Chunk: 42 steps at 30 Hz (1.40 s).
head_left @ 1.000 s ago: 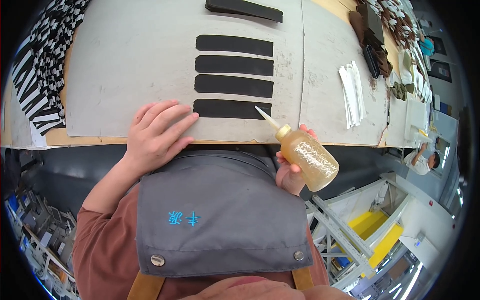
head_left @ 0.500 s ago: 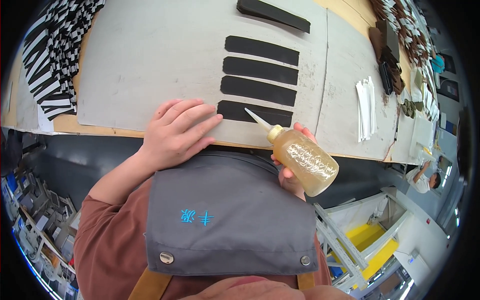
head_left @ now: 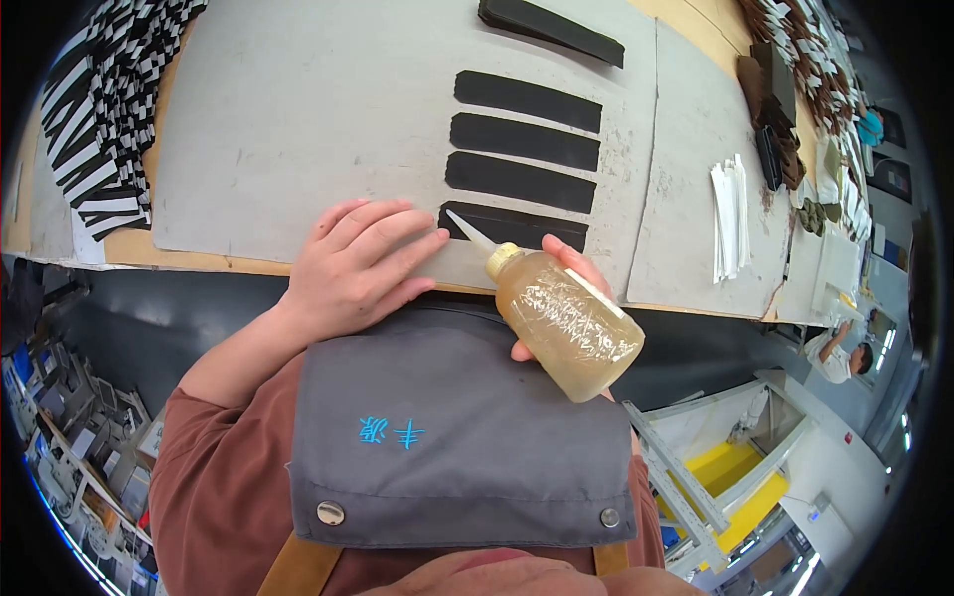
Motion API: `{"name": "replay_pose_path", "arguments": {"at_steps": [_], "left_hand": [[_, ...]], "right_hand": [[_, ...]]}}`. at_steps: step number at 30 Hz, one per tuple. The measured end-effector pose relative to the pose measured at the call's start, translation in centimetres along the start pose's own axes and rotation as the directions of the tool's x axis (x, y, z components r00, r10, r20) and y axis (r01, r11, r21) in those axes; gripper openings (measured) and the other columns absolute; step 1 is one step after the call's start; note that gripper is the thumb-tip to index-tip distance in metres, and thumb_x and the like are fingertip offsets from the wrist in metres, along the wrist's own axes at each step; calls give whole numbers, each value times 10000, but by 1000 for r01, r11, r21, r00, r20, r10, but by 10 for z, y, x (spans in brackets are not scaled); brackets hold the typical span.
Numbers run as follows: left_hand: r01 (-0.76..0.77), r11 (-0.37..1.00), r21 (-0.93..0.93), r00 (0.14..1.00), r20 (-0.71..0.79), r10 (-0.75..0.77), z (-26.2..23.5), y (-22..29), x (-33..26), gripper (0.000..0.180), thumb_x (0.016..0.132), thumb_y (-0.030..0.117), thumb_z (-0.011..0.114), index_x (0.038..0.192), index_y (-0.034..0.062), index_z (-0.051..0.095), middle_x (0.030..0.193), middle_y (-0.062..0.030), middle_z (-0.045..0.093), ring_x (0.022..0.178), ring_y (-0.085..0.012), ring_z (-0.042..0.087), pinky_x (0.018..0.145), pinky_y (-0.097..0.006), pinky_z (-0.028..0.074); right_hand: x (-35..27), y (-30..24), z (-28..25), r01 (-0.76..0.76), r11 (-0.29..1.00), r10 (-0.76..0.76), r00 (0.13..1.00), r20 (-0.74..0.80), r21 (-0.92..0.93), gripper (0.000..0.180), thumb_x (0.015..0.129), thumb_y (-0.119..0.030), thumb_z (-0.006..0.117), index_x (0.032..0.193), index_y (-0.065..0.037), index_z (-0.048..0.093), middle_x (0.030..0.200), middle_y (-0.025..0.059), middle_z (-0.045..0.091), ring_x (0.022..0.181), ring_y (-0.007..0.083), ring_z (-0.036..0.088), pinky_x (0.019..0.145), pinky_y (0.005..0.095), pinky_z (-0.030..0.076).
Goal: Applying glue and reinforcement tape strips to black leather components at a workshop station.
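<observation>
My right hand (head_left: 561,273) holds a clear squeeze bottle of amber glue (head_left: 566,323), tilted with its thin white nozzle (head_left: 467,230) touching the left end of the nearest black strip (head_left: 517,226). My left hand (head_left: 353,268) lies flat on the grey board (head_left: 298,129), fingertips next to that strip's left end. Three more black strips (head_left: 522,139) lie in a row behind it, parallel on the board.
A stack of black-and-white striped pieces (head_left: 99,129) sits at the far left. A longer black strip (head_left: 552,30) lies at the back. White strips (head_left: 730,214) rest on a second grey board to the right, with dark brown pieces (head_left: 775,109) beyond. The table edge runs just under my hands.
The bottle's nozzle has come down from above the table edge onto the nearest strip's left end. My left hand stays put beside it.
</observation>
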<state>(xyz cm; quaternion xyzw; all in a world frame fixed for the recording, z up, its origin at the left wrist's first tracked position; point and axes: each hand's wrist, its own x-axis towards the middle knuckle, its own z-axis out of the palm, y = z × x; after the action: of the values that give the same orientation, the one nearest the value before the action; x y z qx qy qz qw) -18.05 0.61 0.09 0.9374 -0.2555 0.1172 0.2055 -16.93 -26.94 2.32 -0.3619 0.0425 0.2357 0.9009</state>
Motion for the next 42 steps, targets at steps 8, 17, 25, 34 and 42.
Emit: {"name": "replay_pose_path", "arguments": {"at_steps": [8, 17, 25, 34, 42], "left_hand": [[-21, 1000, -12, 1000, 2, 21, -1, 0, 4, 444, 855, 321, 774, 1272, 175, 732, 1285, -18, 652, 1203, -232, 623, 1030, -411, 458], [-16, 999, -28, 1000, -20, 15, 0, 0, 1, 381, 866, 280, 783, 1229, 173, 741, 1262, -3, 655, 1190, -214, 632, 1023, -396, 459], [-13, 1000, -25, 1000, -15, 13, -1, 1, 3, 369, 862, 264, 784, 1216, 166, 747, 1246, -10, 663, 1180, -214, 635, 1003, -390, 467], [-29, 999, -35, 999, -22, 28, -3, -2, 4, 382, 844, 258, 787, 1206, 140, 754, 1223, -36, 669, 1139, -250, 648, 977, -405, 474], [-28, 998, -60, 998, -53, 24, 0, -1, 3, 399, 836, 285, 799, 1209, 151, 751, 1234, -22, 662, 1123, -233, 655, 956, -385, 476]], "right_hand": [[-40, -9, -47, 197, 599, -356, 934, -38, -776, 802, 825, -267, 861, 1492, -23, 488, 1402, 178, 596, 1147, 326, 678, 838, 485, 656], [-60, -20, -46, 229, 764, -557, 707, -437, -603, 1252, 565, -613, 961, 1543, -71, 397, 1536, 130, 507, 967, 164, 694, 616, 217, 578], [-65, -22, -47, 156, 823, -460, 748, -479, -546, 1319, 534, -572, 982, 1561, -71, 323, 1586, 97, 444, 1089, 211, 681, 719, 267, 620], [-47, -5, -35, 138, 871, -385, 787, -482, -471, 1279, 525, -545, 1007, 1545, -73, 397, 1551, 123, 499, 1051, 192, 691, 630, 238, 599], [-27, 7, -21, 101, 871, -322, 857, -403, -481, 1308, 513, -537, 1017, 1558, -76, 381, 1560, 154, 481, 1172, 231, 656, 679, 269, 636]]}}
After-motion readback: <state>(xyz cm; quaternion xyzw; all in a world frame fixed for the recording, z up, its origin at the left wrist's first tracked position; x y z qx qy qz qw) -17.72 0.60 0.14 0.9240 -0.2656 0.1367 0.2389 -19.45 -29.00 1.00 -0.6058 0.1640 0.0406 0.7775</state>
